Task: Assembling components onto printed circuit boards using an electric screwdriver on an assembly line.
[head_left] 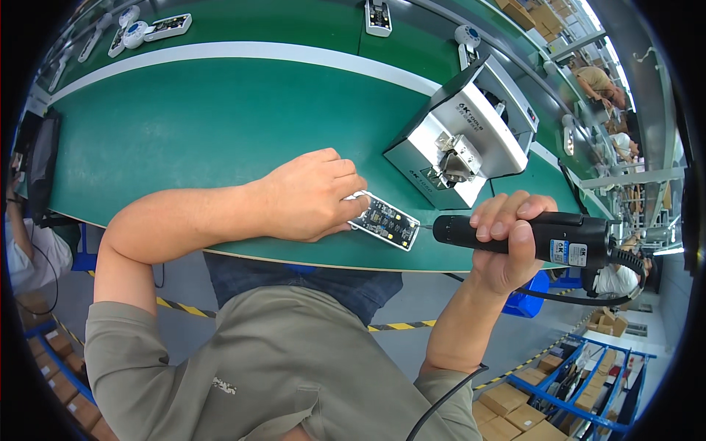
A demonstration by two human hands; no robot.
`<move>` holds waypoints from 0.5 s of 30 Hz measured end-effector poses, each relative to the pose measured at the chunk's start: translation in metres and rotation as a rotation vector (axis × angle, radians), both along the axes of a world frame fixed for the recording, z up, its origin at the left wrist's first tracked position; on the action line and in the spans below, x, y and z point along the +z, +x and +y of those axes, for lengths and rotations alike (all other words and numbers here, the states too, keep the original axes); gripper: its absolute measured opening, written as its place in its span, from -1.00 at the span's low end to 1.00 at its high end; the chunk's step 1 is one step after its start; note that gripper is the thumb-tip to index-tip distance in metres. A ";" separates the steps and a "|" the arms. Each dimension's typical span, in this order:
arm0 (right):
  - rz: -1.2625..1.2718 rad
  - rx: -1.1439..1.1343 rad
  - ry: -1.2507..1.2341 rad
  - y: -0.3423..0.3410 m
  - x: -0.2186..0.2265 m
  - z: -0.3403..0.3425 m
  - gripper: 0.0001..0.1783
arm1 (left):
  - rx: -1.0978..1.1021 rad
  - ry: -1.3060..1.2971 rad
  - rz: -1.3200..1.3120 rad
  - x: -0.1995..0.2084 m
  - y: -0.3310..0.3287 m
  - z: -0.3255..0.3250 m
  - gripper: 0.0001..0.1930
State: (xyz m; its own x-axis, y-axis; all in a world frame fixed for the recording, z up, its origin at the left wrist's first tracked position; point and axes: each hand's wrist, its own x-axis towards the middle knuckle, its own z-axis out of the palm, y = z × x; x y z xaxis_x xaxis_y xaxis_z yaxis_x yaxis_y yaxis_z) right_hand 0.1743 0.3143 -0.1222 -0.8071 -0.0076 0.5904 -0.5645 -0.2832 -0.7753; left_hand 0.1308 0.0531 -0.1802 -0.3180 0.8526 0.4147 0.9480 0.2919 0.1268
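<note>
My left hand (312, 197) is closed on the left end of a white, oblong plastic housing with a dark circuit board (391, 223) inside. The housing lies near the front edge of the green table, tilted down to the right. My right hand (512, 239) is wrapped round a black corded electric screwdriver (553, 234), held nearly level. Its thin bit points left at the board's right end; whether the tip touches a screw there I cannot tell. My fingers hide part of the housing's left end.
A silver screw feeder (494, 121) stands just beyond the screwdriver. Along the far green conveyor (287, 28) lie several white housings, one a housing with a board (168, 27). The screwdriver's cable (581, 300) loops below my right hand. A blue bin (528, 300) sits under the table.
</note>
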 end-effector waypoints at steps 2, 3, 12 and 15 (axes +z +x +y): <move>-0.009 0.011 0.007 -0.002 0.000 0.000 -0.78 | 0.002 0.020 0.010 0.001 -0.001 0.001 -0.69; -0.012 0.017 0.012 -0.002 0.001 -0.001 -0.78 | 0.003 0.030 0.017 0.001 -0.001 0.001 -0.69; 0.068 -0.070 -0.080 -0.005 0.030 -0.006 -0.77 | 0.006 -0.020 -0.026 0.000 0.000 -0.001 -0.68; 0.200 -0.092 -0.077 -0.017 0.041 -0.003 -0.79 | 0.009 -0.013 -0.007 -0.001 0.001 -0.001 -0.69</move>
State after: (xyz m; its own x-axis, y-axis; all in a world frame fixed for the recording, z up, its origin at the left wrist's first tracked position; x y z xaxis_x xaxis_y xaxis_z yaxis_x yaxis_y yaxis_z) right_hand 0.1577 0.3109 -0.0815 -0.6693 0.1115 0.7346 -0.7307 -0.2777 -0.6236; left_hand 0.1319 0.0518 -0.1813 -0.3289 0.8547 0.4016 0.9443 0.3024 0.1298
